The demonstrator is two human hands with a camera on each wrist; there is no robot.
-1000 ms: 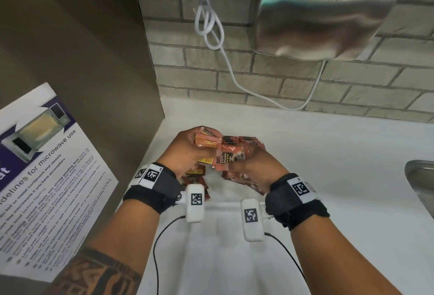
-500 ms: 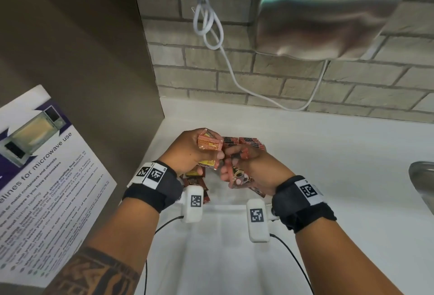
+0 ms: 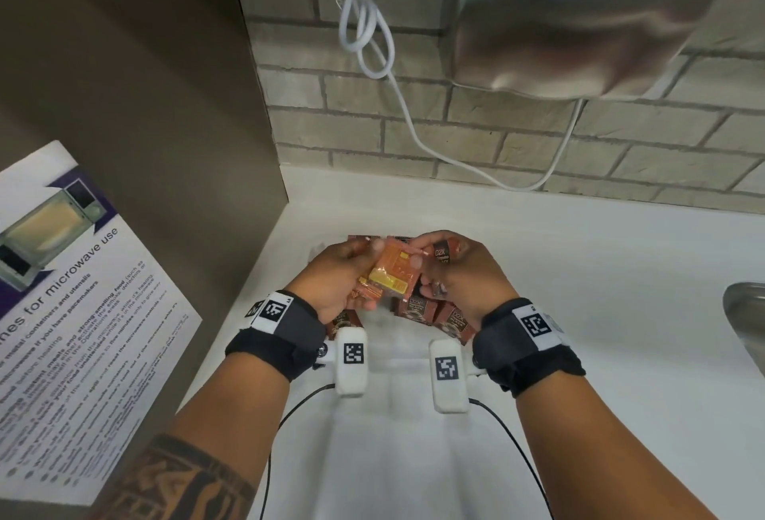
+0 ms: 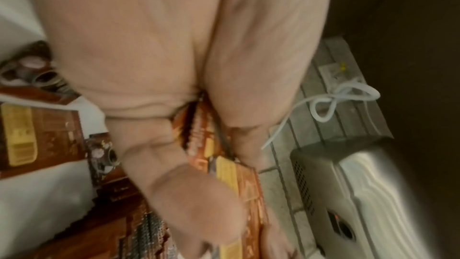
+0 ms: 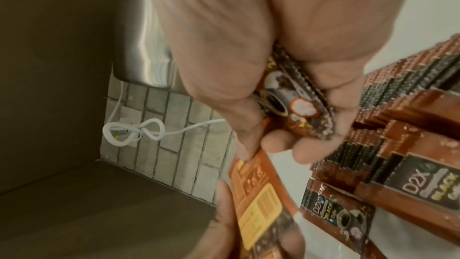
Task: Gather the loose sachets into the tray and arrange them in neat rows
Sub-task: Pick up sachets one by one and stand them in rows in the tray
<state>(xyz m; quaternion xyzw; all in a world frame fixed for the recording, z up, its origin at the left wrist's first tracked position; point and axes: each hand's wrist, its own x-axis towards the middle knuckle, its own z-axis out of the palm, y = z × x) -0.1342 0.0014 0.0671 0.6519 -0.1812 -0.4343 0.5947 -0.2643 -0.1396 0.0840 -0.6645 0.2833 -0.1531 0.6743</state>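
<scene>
White worktop (image 3: 579, 292) runs to a grey brick wall (image 3: 517, 138); brown panel (image 3: 145, 84) on the left carries a microwave-use poster (image 3: 82, 292). Steel hand dryer (image 3: 579, 18) on the wall, its white cable (image 3: 364, 35) knotted and looping down beside it. Edge of a metal sink (image 3: 745, 321) at far right.

Tray (image 3: 316, 250): barely visible, only a pale rim at the back left under the hands, rest hidden.

Left hand (image 3: 335, 279) curls round a stack of sachets (image 3: 389, 275), orange-and-yellow backs up, thumb on top, fingers underneath. Left wrist view confirms the stack wedged between thumb and fingers.

Right hand (image 3: 463, 271) pinches a single brown sachet (image 3: 442, 252) in curled fingers; fingertip also touches the top edge of the left-hand stack.

Below the hands: rowed sachets (image 5: 408, 145) standing overlapped on edge, more loose sachets (image 3: 434, 316) lying face up near the wrists. Can't tell which sit inside the tray.
</scene>
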